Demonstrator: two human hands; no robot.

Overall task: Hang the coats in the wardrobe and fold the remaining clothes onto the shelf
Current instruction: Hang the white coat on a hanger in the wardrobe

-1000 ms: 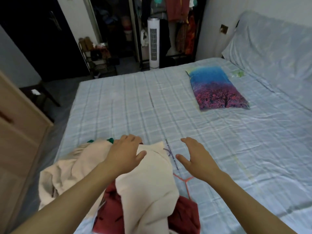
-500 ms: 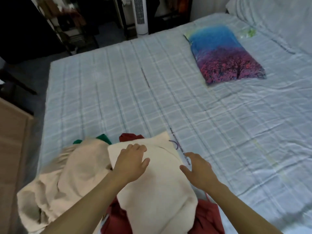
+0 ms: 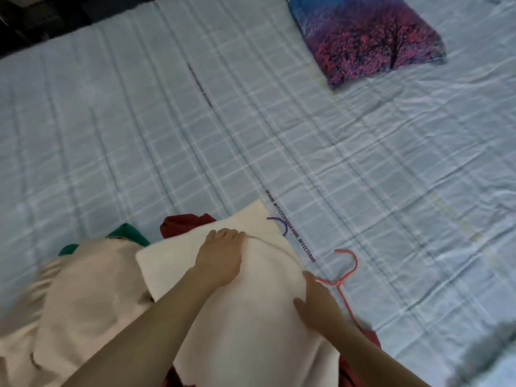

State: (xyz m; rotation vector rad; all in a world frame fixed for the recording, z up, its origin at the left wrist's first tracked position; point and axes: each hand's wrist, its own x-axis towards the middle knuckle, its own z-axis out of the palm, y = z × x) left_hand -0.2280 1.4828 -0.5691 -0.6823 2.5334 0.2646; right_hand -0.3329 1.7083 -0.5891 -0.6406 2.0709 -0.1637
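Observation:
A pile of clothes lies on the near edge of the bed. On top is a cream white garment (image 3: 259,325); a beige coat (image 3: 83,297) is bunched to its left. Dark red cloth (image 3: 184,222) and a green piece (image 3: 128,233) poke out beneath. My left hand (image 3: 220,255) presses down on the cream garment, fingers curled into its upper fold. My right hand (image 3: 318,305) grips the same garment at its right edge. A pink hanger (image 3: 344,277) lies on the sheet just right of my right hand, and a purple hanger hook (image 3: 280,224) shows at the garment's top corner.
The bed (image 3: 195,121) has a pale blue checked sheet stretching far ahead. A blue and purple tree-print pillow (image 3: 368,40) lies at the back right. Dark floor shows past the bed's far left corner.
The view has tilted down and closer to the pile. Both hands have moved down onto the cream garment and closed on it. The pink hanger has come into view.

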